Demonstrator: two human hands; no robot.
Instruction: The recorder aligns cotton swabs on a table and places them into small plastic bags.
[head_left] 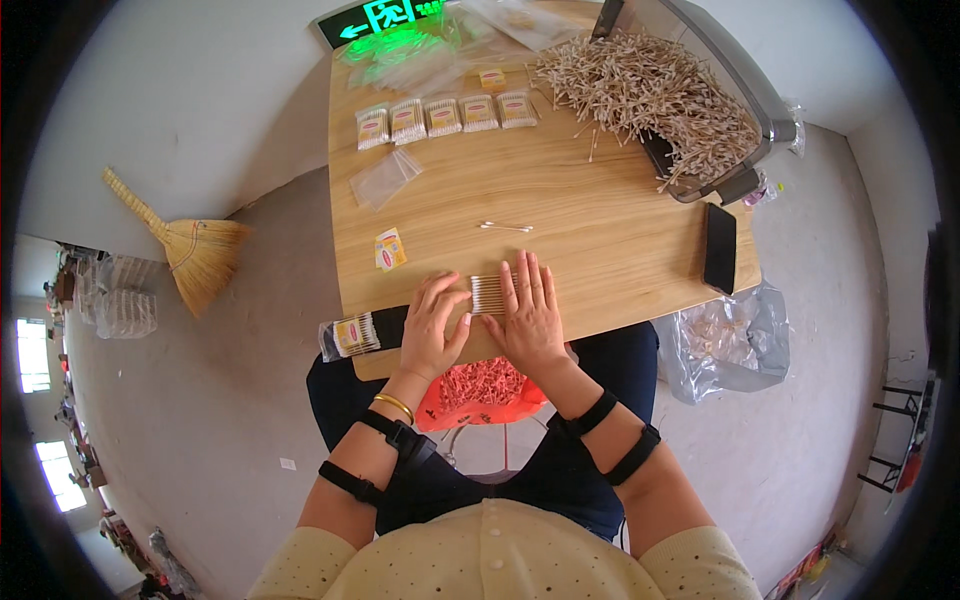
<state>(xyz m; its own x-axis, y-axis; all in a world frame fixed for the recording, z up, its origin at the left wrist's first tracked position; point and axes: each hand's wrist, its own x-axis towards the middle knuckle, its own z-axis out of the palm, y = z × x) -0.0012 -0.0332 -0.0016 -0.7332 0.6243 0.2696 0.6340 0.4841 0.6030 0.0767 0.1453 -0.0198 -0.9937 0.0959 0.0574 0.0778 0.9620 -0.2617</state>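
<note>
A row of cotton swabs (487,293) lies side by side near the table's front edge. Flat over its right end rests my right hand (528,318), fingers extended, palm down. At the row's left end is my left hand (432,322), its fingers bent and apart, with nothing held in it. Left of that hand, a clear bag of swabs with a yellow-and-white card (354,336) lies by a black strip (390,326). A few loose swabs (506,227) lie farther back. Small printed cards (390,250) sit to the left, with clear plastic bags (385,180) beyond them.
Several filled swab packs (442,117) line the back left. A tipped grey bin (740,80) spills a heap of swabs (650,100) at the back right. A black phone (720,248) lies at the right edge. Below the front edge hangs a red bag (478,405); a broom (205,255) leans left.
</note>
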